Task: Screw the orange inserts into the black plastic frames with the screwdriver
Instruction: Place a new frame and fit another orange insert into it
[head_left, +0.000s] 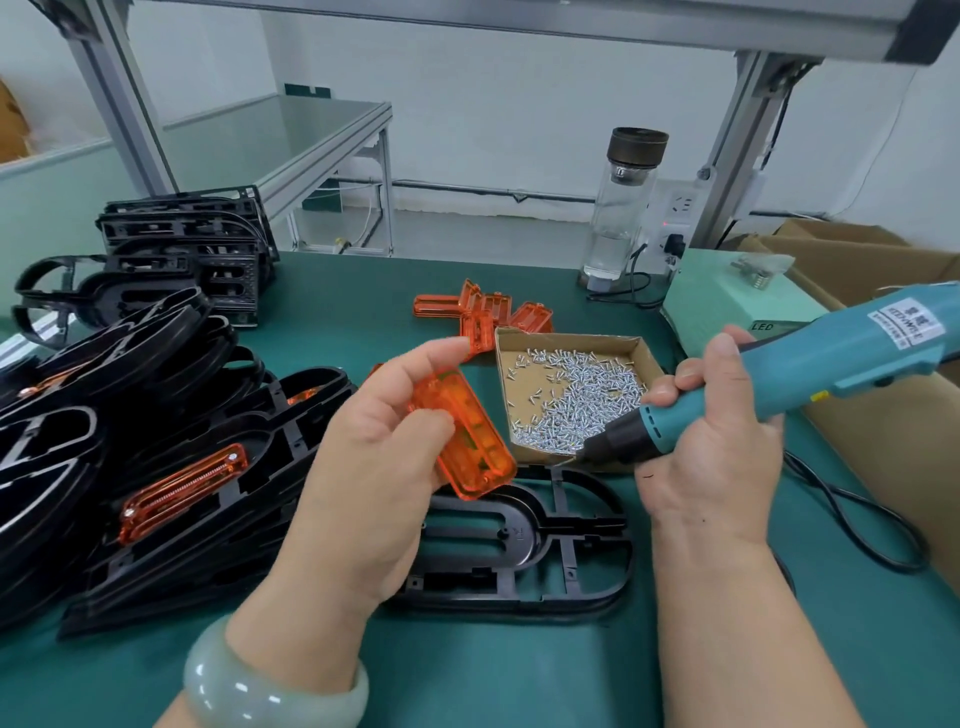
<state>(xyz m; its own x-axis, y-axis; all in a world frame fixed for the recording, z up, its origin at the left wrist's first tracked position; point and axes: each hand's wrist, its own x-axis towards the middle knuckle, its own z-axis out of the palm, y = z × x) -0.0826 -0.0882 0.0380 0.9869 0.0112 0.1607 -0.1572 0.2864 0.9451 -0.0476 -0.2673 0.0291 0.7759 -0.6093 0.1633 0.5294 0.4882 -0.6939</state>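
My left hand grips an orange insert and holds it tilted above a black plastic frame that lies flat on the green mat. My right hand grips a teal electric screwdriver. Its black nose points down-left at the near corner of a cardboard tray of silver screws. Several loose orange inserts lie behind the tray. On the left, a frame with an orange insert fitted tops a pile of black frames.
Stacks of black frames fill the left and back left. A glass bottle stands at the back by a power socket. Cardboard boxes stand at the right. The screwdriver's black cable loops over the mat on the right.
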